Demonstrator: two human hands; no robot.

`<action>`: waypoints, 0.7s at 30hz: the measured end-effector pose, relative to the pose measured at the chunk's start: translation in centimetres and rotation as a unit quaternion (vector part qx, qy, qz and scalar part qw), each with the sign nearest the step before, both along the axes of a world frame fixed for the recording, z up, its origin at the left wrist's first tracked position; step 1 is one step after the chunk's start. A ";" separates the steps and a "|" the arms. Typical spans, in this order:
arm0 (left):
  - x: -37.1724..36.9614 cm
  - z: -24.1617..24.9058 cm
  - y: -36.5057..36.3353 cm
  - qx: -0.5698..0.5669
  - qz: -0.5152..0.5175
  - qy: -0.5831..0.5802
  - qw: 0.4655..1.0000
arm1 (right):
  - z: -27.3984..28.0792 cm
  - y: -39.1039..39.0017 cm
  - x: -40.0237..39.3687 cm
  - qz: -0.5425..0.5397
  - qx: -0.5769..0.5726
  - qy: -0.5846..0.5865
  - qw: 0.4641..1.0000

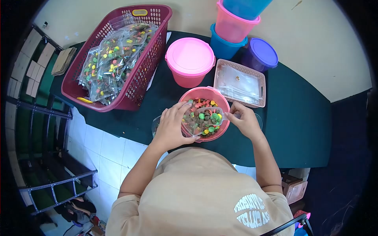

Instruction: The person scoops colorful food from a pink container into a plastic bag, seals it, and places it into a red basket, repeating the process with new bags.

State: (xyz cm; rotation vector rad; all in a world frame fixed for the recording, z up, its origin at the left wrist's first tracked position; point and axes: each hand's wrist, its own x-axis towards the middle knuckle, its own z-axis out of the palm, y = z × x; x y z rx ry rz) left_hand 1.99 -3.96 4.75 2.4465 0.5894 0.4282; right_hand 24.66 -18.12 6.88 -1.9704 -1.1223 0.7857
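A pink bucket (223, 103) of colourful button-shaped candies stands on the table right in front of me. My left hand (169, 125) grips a clear plastic bag (188, 126) over the bucket, thumb along its lower edge and fingers along the top. Between the fingers of my right hand (245, 121) is the handle of a clear scoop (214, 116), loaded with green, brown and yellow candies. The scoop's front end overlaps the bag's mouth in this view. Partly hidden behind my left wrist lies a filled bag (156, 126).
At the left stands a maroon laundry basket (136, 88) heaped with filled candy bags (108, 65). Beyond the bucket are a lidded pink tub (190, 57), stacked tubs (232, 25), a purple-lidded tub (263, 53) and a tray of clear bags (240, 82). Another person (80, 208) is low at left.
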 end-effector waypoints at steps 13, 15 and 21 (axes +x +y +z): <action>0.3 2.0 -0.4 -0.071 -0.043 0.010 0.996 | 4.8 2.0 -1.6 0.087 0.008 -0.174 0.981; 0.3 3.2 0.0 -0.188 -0.074 -0.007 0.979 | 7.3 2.8 -2.6 0.136 0.009 -0.220 0.966; 1.1 4.8 3.1 -0.578 -0.217 -0.116 0.778 | 13.6 5.2 -3.3 0.307 0.216 -0.304 0.876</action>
